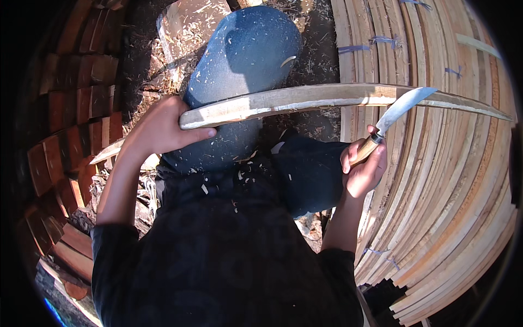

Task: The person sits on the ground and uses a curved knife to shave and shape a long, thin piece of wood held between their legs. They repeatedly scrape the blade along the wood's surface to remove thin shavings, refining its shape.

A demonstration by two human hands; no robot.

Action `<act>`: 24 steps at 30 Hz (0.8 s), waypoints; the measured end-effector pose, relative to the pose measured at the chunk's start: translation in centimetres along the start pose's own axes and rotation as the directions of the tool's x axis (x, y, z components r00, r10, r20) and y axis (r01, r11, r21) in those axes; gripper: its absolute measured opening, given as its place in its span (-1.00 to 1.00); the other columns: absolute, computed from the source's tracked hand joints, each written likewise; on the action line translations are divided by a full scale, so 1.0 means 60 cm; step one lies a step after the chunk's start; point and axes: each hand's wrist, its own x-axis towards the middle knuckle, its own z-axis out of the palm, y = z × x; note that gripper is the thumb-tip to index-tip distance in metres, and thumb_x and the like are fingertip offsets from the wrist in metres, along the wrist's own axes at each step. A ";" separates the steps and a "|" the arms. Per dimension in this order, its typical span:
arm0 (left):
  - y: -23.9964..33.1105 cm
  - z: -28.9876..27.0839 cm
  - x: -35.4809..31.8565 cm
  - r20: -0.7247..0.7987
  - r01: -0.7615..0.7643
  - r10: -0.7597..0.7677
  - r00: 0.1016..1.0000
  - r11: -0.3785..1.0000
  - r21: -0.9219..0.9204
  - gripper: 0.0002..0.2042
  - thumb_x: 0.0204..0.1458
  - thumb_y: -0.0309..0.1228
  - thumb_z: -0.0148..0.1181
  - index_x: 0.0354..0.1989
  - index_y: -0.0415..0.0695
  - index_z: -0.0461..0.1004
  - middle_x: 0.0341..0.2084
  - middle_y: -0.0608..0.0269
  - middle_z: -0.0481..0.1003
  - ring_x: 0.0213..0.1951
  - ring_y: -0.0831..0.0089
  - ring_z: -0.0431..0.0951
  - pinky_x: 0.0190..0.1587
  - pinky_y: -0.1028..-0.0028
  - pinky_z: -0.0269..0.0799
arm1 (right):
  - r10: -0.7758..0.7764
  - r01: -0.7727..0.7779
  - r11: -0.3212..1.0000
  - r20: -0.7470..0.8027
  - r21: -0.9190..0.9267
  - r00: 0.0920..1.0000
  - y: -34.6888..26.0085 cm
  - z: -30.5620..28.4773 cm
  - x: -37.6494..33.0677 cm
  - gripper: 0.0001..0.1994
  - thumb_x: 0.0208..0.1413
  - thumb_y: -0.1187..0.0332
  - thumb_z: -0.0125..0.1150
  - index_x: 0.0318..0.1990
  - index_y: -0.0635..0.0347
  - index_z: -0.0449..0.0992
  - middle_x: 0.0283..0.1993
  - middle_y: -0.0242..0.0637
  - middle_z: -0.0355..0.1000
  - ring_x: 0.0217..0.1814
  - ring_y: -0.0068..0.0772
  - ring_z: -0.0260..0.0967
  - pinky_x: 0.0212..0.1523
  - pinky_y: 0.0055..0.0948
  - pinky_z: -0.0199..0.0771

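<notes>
A long wooden strip (305, 100) lies across my raised knee and reaches far to the right, its edge pale where bare wood shows. Near its left end my left hand (166, 126) is closed around it, thumb along the lower side. My right hand (366, 166) grips the wooden handle of a knife (402, 110), whose broad, curved blade points up and to the right. The blade overlaps the strip's right part in view; whether its edge touches the wood I cannot tell.
Bundles of long wooden strips (430, 180), bound with purple ties (384, 40), fill the right side. Stacked reddish wood blocks (71, 109) stand on the left. A flat wood block (190, 30) and many shavings cover the ground ahead; shavings also dot my jeans (234, 60).
</notes>
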 end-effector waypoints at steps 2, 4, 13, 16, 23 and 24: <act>0.000 -0.002 -0.004 0.012 0.010 -0.010 1.000 1.000 -0.010 -0.54 -0.26 -0.07 0.40 -0.67 -0.32 0.51 -0.81 0.05 0.39 -0.69 0.28 0.48 -0.53 0.31 0.33 | 0.038 0.164 0.751 0.290 -0.640 0.956 0.026 -0.015 -0.020 -0.64 0.33 0.21 -0.07 0.05 0.36 0.38 -0.55 -0.23 0.39 -0.69 -0.66 0.18 -0.70 -0.69 0.12; -0.012 0.001 -0.004 0.002 -0.016 0.016 1.000 1.000 -0.005 -0.54 -0.26 -0.06 0.40 -0.67 -0.32 0.50 -0.81 0.05 0.40 -0.68 0.27 0.49 -0.53 0.31 0.33 | 0.042 0.068 0.852 0.197 -0.519 0.980 0.043 -0.019 -0.032 -0.63 0.33 0.20 -0.07 0.07 0.34 0.37 -0.56 -0.25 0.36 -0.70 -0.66 0.15 -0.70 -0.69 0.10; -0.009 0.001 -0.006 -0.023 -0.015 0.017 1.000 0.999 0.048 -0.47 -0.25 0.03 0.39 -0.66 -0.33 0.54 -0.81 -0.01 0.41 -0.67 0.18 0.52 -0.53 0.30 0.40 | 0.107 -0.008 0.907 0.212 -0.421 0.971 0.018 -0.015 -0.015 -0.66 0.32 0.24 -0.06 0.04 0.36 0.40 -0.57 -0.28 0.36 -0.62 -0.57 0.26 -0.57 -0.60 0.29; -0.001 0.005 0.003 -0.005 -0.013 0.013 1.000 1.000 -0.004 -0.45 -0.26 0.05 0.39 -0.67 -0.34 0.53 -0.80 -0.04 0.41 -0.67 0.15 0.52 -0.51 0.29 0.41 | 0.086 -0.047 0.979 0.189 -0.200 0.978 0.016 -0.010 -0.007 -0.73 0.30 0.35 -0.05 -0.02 0.38 0.45 -0.53 -0.28 0.42 -0.58 -0.60 0.30 -0.51 -0.63 0.30; -0.007 0.000 0.000 -0.019 -0.052 0.052 0.998 0.998 -0.020 -0.49 -0.23 0.01 0.39 -0.67 -0.33 0.54 -0.80 -0.01 0.42 -0.69 0.18 0.49 -0.53 0.29 0.38 | 0.116 -0.043 0.819 0.092 -0.572 0.989 0.020 0.016 -0.018 -0.73 0.31 0.31 -0.03 -0.08 0.35 0.47 -0.50 -0.34 0.44 -0.55 -0.65 0.32 -0.56 -0.69 0.25; -0.005 -0.001 0.002 -0.012 -0.064 0.063 0.998 0.997 -0.031 -0.49 -0.23 0.00 0.39 -0.66 -0.33 0.54 -0.80 -0.01 0.42 -0.70 0.18 0.49 -0.53 0.29 0.38 | 0.226 -0.141 0.888 0.148 -0.439 0.963 0.042 0.001 -0.027 -0.69 0.32 0.25 -0.04 -0.07 0.35 0.47 -0.52 -0.35 0.41 -0.59 -0.67 0.26 -0.60 -0.71 0.20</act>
